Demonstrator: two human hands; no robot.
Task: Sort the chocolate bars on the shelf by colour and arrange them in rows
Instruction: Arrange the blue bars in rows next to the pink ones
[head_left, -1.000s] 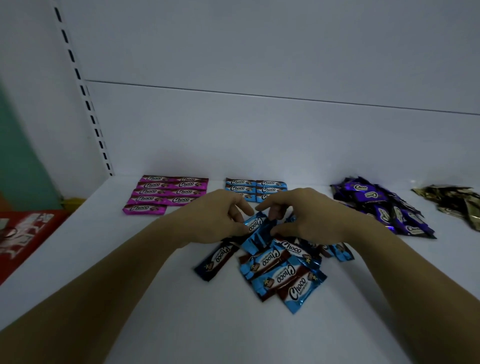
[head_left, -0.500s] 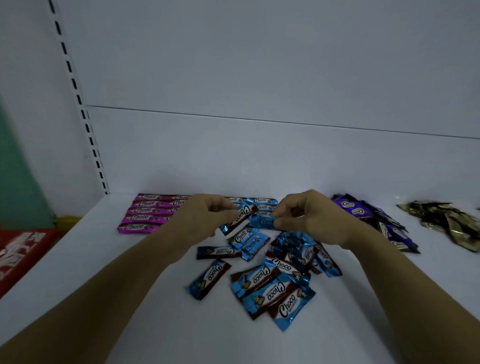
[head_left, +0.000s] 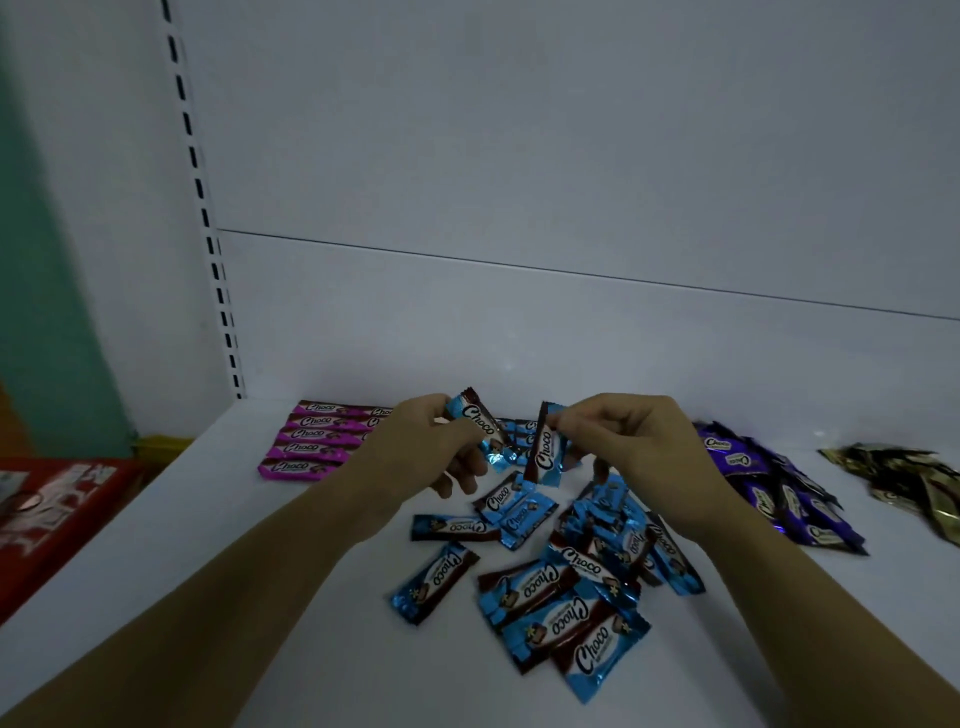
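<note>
While both bare forearms reach in over the white shelf (head_left: 208, 519), left hand (head_left: 415, 447): lifted above the shelf, fingers curled, thumb and forefinger clamped on a blue-and-brown foil chocolate bar (head_left: 478, 423) that leans with its top end to the left, "Choco" print in view.
Right hand (head_left: 628, 441): raised at about the same height, a little apart from the left one, fingertips pinching the top end of a second blue-and-brown bar (head_left: 545, 452), which hangs nearly upright.
Change since a second ago: both hands were then close together, low on the heap. Half a second ago they had parted, the right one's bar lying level. Now both bars are up clear of the heap and the right one has swung to vertical.
Loose heap of blue bars (head_left: 571, 571): scattered on the shelf below and in front of the hands, overlapping at all angles, with shiny blue ends, a brown band and white lettering.
Sorted blue row (head_left: 519, 434): glimpsed at the back between the two hands, mostly hidden.
Pink bars (head_left: 311, 441): neat rows at the back left.
Purple bars (head_left: 769, 488): loose pile to the right.
Gold wrappers (head_left: 914, 478): crumpled pile at the far right.
Red box (head_left: 52, 514): beyond the shelf's left edge.
</note>
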